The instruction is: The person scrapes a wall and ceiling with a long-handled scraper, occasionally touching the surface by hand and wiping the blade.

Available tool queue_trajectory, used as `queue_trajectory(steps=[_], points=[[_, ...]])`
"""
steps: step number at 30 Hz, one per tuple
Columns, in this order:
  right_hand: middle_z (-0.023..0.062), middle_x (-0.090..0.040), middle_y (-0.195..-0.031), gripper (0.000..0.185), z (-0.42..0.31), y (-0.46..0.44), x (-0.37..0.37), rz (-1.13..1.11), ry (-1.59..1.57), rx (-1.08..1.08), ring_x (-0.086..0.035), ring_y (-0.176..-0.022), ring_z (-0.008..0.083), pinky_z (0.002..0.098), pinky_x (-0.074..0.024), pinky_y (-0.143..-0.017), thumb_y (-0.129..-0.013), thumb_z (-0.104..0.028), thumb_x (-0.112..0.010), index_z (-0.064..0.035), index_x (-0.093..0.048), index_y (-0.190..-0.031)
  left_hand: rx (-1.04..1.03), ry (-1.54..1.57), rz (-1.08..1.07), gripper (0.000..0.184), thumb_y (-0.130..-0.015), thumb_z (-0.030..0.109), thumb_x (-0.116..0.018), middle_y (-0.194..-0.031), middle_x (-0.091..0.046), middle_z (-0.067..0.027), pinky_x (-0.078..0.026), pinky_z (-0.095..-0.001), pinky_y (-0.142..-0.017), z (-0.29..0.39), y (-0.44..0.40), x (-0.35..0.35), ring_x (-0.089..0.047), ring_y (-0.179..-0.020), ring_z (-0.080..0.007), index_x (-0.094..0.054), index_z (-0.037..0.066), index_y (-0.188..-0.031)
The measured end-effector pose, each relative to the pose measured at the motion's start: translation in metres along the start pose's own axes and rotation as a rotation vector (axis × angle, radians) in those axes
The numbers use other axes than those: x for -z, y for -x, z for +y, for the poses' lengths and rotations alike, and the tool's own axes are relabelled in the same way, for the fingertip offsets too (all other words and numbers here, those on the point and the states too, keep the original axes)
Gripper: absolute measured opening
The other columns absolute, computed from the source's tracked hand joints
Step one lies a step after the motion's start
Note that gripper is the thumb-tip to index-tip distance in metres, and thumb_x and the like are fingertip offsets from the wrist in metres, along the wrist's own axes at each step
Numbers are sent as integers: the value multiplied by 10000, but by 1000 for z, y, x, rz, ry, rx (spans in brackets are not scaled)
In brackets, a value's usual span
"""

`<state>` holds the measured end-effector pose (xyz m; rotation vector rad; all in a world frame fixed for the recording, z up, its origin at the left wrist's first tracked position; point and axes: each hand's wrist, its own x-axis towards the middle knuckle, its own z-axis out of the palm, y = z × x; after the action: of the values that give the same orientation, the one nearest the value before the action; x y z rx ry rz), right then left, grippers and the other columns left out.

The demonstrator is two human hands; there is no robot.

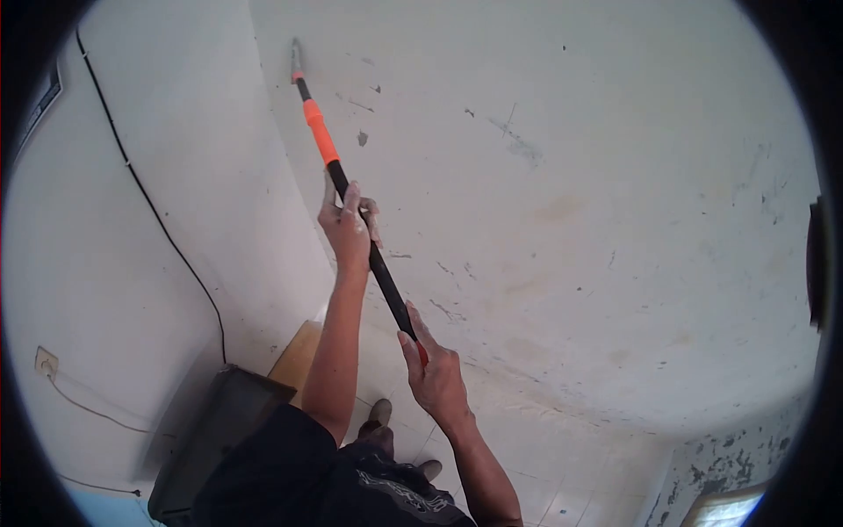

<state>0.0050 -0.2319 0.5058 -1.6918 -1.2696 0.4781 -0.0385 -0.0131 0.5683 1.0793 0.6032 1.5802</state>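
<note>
A long extension pole (pixel 387 283), black with an orange collar, slants up and to the left across the pale wall (pixel 562 263). Its narrow grey head (pixel 296 58) is up at the wall near the corner, seen nearly edge-on, so its kind and whether it touches the wall are unclear. Around the middle of the black shaft, my left hand (pixel 351 225) is closed, its fingers dusted white. Lower down, my right hand (pixel 435 376) grips the pole's bottom end, where a bit of red shows. Dark marks and chipped patches dot the wall.
A dark cabinet-like box (pixel 219 422) stands at the left, with a wooden board (pixel 301 356) behind it. A black cable (pixel 149 189) runs down the left wall to it. A socket (pixel 46 362) holds a plugged cord. My shoes (pixel 380 410) are on the tiled floor (pixel 562 479).
</note>
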Motion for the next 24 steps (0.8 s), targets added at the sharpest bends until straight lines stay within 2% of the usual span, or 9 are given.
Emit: queue_trajectory(steps=[1, 2, 3, 4, 6, 8, 13, 18, 24], points=[[303, -598, -730, 498, 11, 11, -8, 64, -46, 56, -653, -708, 475, 474, -512, -627, -1044, -205, -592, -153, -488, -1528, -3, -15, 2, 521, -1045, 168, -572, -616, -531, -36, -339, -241, -309, -3, 11, 4, -423, -365, -80, -408, 14, -1514], [304, -602, -732, 499, 20, 25, -13, 120, -92, 111, -654, -726, 481, 465, -518, -633, -1042, -207, -596, -162, -491, -1528, 41, -35, -37, 611, -1061, 170, -538, -644, -561, -45, -339, -259, -291, -21, 17, 14, -435, -367, -85, -291, 108, -1617], [289, -617, -731, 497, 22, 41, -7, 90, -72, 3, -666, -660, 432, 425, -528, -638, -1038, -206, -608, -157, -505, -1521, 103, -27, -30, 604, -1066, 178, -536, -640, -554, -42, -332, -258, -294, -25, 37, 13, -433, -367, -84, -295, 123, -1618], [265, -610, -709, 489, 25, 55, 3, 13, -43, -162, -627, -578, 305, 389, -522, -630, -1040, -212, -611, -154, -518, -1516, 124, -21, -20, 607, -1070, 181, -534, -635, -546, -44, -328, -257, -297, -32, 57, 10, -432, -366, -84, -286, 113, -1620], [207, -585, -656, 476, 44, 85, 11, 13, -21, -226, -554, -553, 211, 365, -517, -621, -1048, -216, -603, -133, -526, -1510, 179, 19, -39, 633, -1075, 175, -523, -631, -535, -49, -340, -257, -293, -52, 96, 11, -444, -376, -79, -231, 82, -1629], [150, -554, -609, 468, 69, 116, 14, 48, -59, -221, -549, -537, 182, 344, -506, -596, -1052, -214, -597, -98, -534, -1501, 254, 10, -52, 636, -1082, 161, -490, -642, -537, -42, -349, -244, -285, -60, 131, 9, -427, -368, -71, -188, 63, -1633], [84, -534, -586, 472, 96, 159, 19, 35, 18, -294, -527, -521, 140, 312, -479, -554, -1045, -190, -606, -28, -536, -1483, 379, 46, -53, 692, -1086, 168, -501, -647, -550, -32, -361, -245, -313, -82, 181, 15, -422, -378, -53, -116, 105, -1657], [42, -553, -599, 512, 98, 130, -6, -13, 38, -310, -537, -547, 116, 302, -475, -558, -1049, -213, -580, 18, -499, -1499, 358, 13, -37, 702, -1084, 154, -504, -633, -547, -20, -374, -241, -326, -88, 147, 30, -436, -396, -50, -104, 103, -1659], [119, -558, -624, 502, 102, 98, -23, 6, 100, -197, -535, -528, 146, 320, -476, -544, -1035, -163, -595, 14, -499, -1495, 292, -77, -4, 672, -1069, 95, -500, -624, -482, 28, -394, -225, -398, -99, 121, 37, -463, -460, -47, -163, 57, -1649]])
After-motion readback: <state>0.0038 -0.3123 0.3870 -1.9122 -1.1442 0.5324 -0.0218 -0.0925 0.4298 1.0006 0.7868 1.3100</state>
